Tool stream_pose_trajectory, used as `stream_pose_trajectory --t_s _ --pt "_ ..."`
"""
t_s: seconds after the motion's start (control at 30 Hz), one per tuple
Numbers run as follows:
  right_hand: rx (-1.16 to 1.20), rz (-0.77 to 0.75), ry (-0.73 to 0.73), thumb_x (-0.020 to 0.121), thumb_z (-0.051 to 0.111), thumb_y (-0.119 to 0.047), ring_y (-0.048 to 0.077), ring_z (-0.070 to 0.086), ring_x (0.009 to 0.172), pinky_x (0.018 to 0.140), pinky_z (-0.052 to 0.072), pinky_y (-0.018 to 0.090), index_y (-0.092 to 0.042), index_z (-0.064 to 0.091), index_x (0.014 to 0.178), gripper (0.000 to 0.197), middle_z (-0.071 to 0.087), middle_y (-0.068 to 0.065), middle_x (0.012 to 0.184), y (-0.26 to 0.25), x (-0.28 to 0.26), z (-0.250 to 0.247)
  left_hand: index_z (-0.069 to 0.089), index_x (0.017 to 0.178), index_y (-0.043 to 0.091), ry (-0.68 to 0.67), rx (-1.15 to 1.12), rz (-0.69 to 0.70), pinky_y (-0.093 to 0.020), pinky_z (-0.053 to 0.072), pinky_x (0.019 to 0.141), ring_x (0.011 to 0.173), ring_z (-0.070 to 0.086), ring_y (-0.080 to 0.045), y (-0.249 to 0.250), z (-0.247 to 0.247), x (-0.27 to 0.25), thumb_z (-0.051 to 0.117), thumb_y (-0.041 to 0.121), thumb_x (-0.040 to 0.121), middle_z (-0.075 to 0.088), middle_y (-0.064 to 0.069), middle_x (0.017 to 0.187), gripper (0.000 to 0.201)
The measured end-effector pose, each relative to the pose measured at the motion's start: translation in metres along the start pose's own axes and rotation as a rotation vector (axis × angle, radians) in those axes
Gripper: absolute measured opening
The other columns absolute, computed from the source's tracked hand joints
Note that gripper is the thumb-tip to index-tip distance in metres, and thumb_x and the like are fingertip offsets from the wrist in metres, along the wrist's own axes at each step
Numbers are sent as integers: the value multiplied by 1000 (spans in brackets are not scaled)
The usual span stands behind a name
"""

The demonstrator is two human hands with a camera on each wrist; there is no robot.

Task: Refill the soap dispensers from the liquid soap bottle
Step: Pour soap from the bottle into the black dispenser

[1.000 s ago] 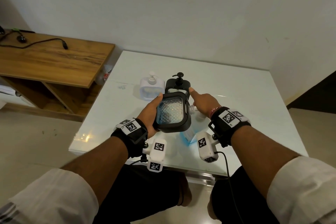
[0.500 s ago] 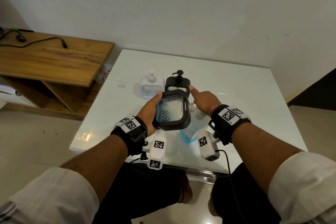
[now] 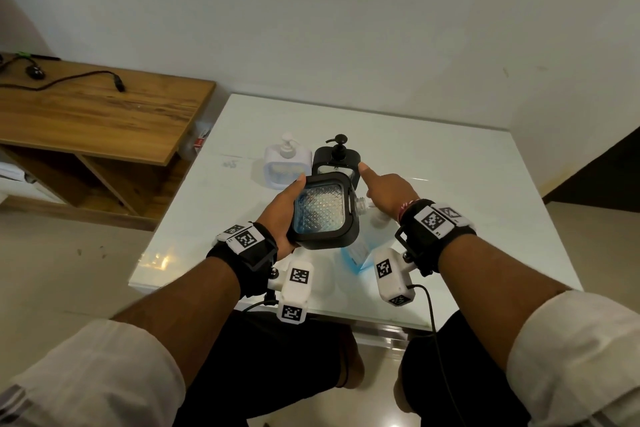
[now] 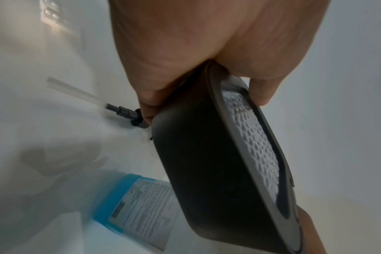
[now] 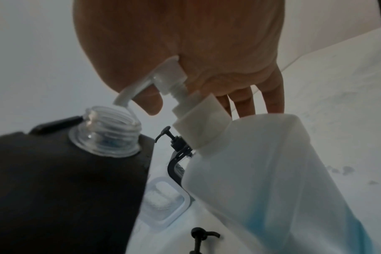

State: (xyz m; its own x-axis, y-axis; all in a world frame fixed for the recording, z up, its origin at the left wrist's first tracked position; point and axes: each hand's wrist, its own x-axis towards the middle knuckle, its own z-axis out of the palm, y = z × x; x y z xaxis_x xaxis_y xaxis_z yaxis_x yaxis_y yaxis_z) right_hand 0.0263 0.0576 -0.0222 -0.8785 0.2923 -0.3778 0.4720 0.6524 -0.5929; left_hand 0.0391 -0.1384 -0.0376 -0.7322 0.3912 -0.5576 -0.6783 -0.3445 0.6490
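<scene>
White pump dispenser and a black one stand side by side far on the bench. Left hand, the left grip, curls around a black dispenser body, tilted, its clear threaded neck uncapped. Right hand, the right grip, presses its palm on the pump head of the liquid soap bottle, fingers extended; the nozzle sits over the neck.

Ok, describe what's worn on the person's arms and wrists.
Both forearms are bare below rolled white sleeves. Each wrist wears a black strap topped with white square-code tags, and a white camera block with more tags hangs beneath, trailing a thin black cable.
</scene>
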Motion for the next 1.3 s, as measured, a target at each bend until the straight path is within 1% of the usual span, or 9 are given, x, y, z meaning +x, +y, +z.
stream_pose_trajectory --t_s 0.23,0.4,0.6,0.7,0.87,1.03,1.13,1.23,1.3 --pt "98 -15 7 97 23 -64 28 57 106 91 39 36 -3 65 111 75 63 15 116 -3 -5 -10 69 122 17 15 11 2 -38 56 84 90 77 -22 0 -2 2 40 53 106 78 -8 108 48" --pt "18 16 -6 94 26 -68 29 56 109 86 35 34 -4 64 119 79 62 14 124 -2 -1 -2 67 129 16 18 20 -9 -40 55 92 101 73 -25 0 -1 4 40 54 106 73 -11 124 52" --pt "41 -21 21 97 25 -63 28 57 102 85 37 34 -2 67 107 75 65 13 113 -1 -2 -3 69 123 17 10 11 5 -39 56 87 93 75 -23 0 -2 1 40 53 106 77 -9 110 49" --pt "55 -63 43 99 23 -61 30 60 102 91 42 38 1 68 104 76 67 17 107 -5 -3 -7 67 129 17 13 21 8 -40 55 92 101 73 -25 1 -2 2 42 54 105 76 -9 116 51" --pt "22 -12 25 95 25 -66 28 59 101 82 36 34 -4 67 107 76 66 13 112 -1 2 -1 66 132 17 22 48 -4 -41 54 97 107 71 -27 0 -2 5 43 55 105 74 -11 122 52" --pt "29 -9 27 95 28 -66 29 59 103 85 39 35 -4 67 110 75 65 13 115 2 4 0 64 136 16 11 47 -2 -45 50 106 118 67 -29 0 -2 4 42 55 105 71 -12 129 54" --pt "31 -46 26 98 24 -63 29 58 104 88 39 35 -3 67 110 75 65 15 116 -1 2 -3 63 137 16 8 49 1 -42 53 99 111 70 -28 0 -1 3 43 54 105 71 -12 128 54" --pt "52 -79 48 99 21 -60 30 59 106 97 42 39 -2 66 109 74 65 16 112 -6 1 -8 65 135 16 3 45 3 -40 55 94 104 72 -25 0 -2 6 42 54 105 74 -11 123 53" --pt "34 -72 45 99 22 -60 29 59 103 92 42 38 -2 66 108 73 65 15 112 -6 4 -6 68 129 18 13 60 -3 -40 55 92 101 73 -25 0 -2 7 42 56 105 75 -10 118 51"
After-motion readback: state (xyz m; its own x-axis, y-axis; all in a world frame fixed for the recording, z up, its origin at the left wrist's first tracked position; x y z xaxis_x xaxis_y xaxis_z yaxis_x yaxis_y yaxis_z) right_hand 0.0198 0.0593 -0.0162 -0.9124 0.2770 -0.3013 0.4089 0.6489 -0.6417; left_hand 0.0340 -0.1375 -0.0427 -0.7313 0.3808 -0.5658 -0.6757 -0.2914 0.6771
